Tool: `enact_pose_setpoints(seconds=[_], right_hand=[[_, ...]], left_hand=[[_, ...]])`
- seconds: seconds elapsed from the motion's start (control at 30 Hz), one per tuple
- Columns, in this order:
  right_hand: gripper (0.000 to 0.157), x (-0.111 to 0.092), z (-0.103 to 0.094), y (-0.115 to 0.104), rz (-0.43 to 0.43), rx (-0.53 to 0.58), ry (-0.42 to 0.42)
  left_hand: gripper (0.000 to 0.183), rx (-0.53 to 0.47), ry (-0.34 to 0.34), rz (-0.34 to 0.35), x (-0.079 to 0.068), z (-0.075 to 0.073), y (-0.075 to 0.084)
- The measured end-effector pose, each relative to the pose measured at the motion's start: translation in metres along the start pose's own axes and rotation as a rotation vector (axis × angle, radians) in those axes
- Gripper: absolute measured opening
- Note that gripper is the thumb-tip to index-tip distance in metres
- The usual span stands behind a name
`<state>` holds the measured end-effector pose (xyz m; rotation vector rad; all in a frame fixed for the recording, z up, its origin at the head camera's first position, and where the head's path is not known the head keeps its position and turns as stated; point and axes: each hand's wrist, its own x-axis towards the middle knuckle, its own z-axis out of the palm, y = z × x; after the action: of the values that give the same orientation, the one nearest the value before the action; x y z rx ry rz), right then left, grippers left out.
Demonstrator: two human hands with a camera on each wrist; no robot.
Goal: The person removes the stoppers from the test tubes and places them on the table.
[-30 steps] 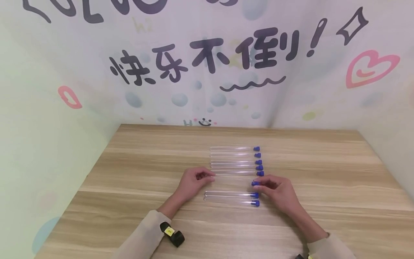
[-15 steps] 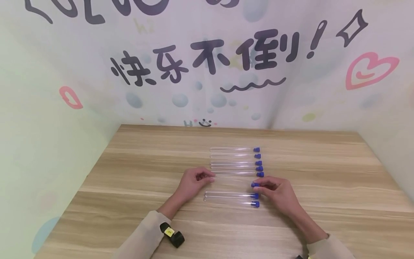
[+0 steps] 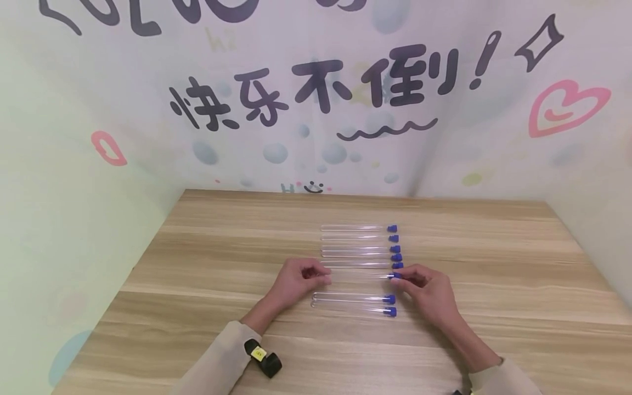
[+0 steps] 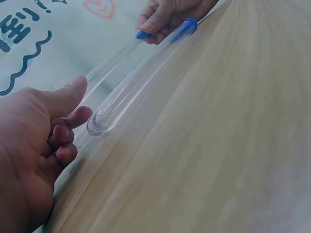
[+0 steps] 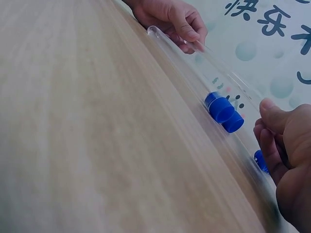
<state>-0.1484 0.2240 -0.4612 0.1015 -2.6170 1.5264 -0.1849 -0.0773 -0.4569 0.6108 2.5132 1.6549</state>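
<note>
Between left hand (image 3: 296, 280) and right hand (image 3: 430, 288): held tube (image 4: 112, 62) | pinched at left end and blue cap (image 4: 142, 35) | risk: uneven release could roll it into neighbouring tube (image 3: 355, 264) beyond grip

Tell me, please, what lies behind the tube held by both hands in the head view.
Five tubes with blue caps lie there on the table, then comes the printed backdrop. Whatever the left hand and right hand cover is hidden.

The tubes (image 4: 130, 92) look smooth and glossy, their caps (image 5: 221, 109) plastic, the tabletop (image 3: 222, 241) smooth wood grain, the backdrop (image 3: 316, 129) matt cloth.
</note>
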Motion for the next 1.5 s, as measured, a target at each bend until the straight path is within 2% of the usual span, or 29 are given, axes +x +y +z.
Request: enact_pose_setpoints(seconds=[0.23,0.47,0.7,0.83,1.1,1.5], right_hand=[[0.02,0.0,-0.001,0.0,-0.002,0.038,-0.047],[0.02,0.0,-0.002,0.001,-0.014,0.044,-0.054],[0.022,0.003,-0.012,0.006,-0.003,-0.042,0.014],[0.019,0.005,-0.018,0.01,-0.047,-0.097,0.04],[0.021,0.007,-0.019,0.016,-0.144,-0.144,0.045],[0.024,0.009,-0.015,0.018,-0.111,-0.163,0.012]], left_hand=[[0.012,-0.001,0.035,0.002,0.001,0.0,-0.003],[0.012,0.003,0.055,0.022,0.001,0.0,-0.01],[0.009,0.028,0.104,0.047,0.003,0.0,-0.01],[0.008,0.028,0.116,0.061,0.004,0.001,-0.011],[0.012,0.029,0.095,0.072,0.005,0.002,-0.014],[0.019,0.078,0.04,0.098,0.006,0.004,-0.011]])
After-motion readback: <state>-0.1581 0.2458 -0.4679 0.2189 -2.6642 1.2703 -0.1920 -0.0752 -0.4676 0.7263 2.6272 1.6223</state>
